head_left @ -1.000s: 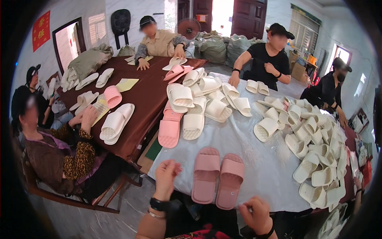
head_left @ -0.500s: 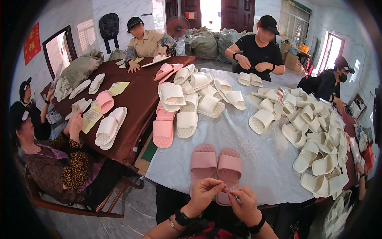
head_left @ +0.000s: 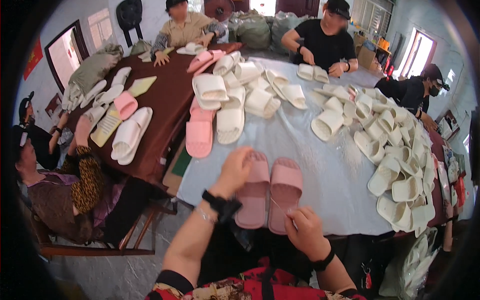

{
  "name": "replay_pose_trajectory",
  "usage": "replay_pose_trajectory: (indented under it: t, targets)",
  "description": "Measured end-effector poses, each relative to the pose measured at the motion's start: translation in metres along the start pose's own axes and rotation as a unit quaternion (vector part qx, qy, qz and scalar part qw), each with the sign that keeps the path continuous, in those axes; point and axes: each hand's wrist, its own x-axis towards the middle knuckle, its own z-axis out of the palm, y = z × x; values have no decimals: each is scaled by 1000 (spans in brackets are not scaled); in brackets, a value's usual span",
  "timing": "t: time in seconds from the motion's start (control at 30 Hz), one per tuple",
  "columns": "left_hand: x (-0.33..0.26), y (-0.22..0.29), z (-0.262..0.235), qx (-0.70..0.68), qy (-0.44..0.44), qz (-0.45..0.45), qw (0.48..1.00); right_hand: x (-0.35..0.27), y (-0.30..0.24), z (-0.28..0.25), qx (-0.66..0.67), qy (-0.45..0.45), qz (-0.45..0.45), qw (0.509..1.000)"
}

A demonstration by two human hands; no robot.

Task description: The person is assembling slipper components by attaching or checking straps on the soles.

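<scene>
A pair of pink slippers lies side by side at the near edge of a table covered with pale cloth (head_left: pixel 325 170). My left hand (head_left: pixel 234 172), with a black watch on the wrist, reaches forward and grips the strap of the left pink slipper (head_left: pixel 252 202). My right hand (head_left: pixel 304 231) stays at the table edge just below the right pink slipper (head_left: pixel 286 189). It pinches a thin needle-like piece (head_left: pixel 278 207) that points up toward that slipper.
Several cream slippers (head_left: pixel 395 150) are heaped along the right and far side. A brown table (head_left: pixel 165 100) at left holds more cream and pink slippers. People sit around: one at the left (head_left: pixel 60 195), two at the far side (head_left: pixel 182 25) (head_left: pixel 325 42), one at the right (head_left: pixel 415 90).
My hands were together at the table's near edge. The left hand has since gone forward onto the left pink slipper, while the right hand has stayed low by the edge.
</scene>
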Motion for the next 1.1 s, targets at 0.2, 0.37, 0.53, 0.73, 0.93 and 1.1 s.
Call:
replay_pose_trajectory:
  t: [0.2, 0.37, 0.53, 0.73, 0.93, 1.1]
  targets:
    - [-2, -13, -13, -81, -145, -155, 974, 13, 4, 21, -71, -61, -17, 995]
    - [-13, -3, -26, -52, -181, -150, 971, 19, 21, 57, -116, -95, 9, 989]
    - [-5, -12, -21, -56, -280, -115, 951, 24, 35, 89, -116, -106, 18, 987]
    - [12, -8, -38, -159, -413, -289, 849, 26, 35, 95, -68, -86, 49, 993]
    - [8, -19, -36, -233, -434, -372, 787, 23, 39, 100, 0, -67, 31, 997]
    - [7, -17, -39, -255, -439, -365, 780, 23, 38, 103, -21, -62, -3, 998]
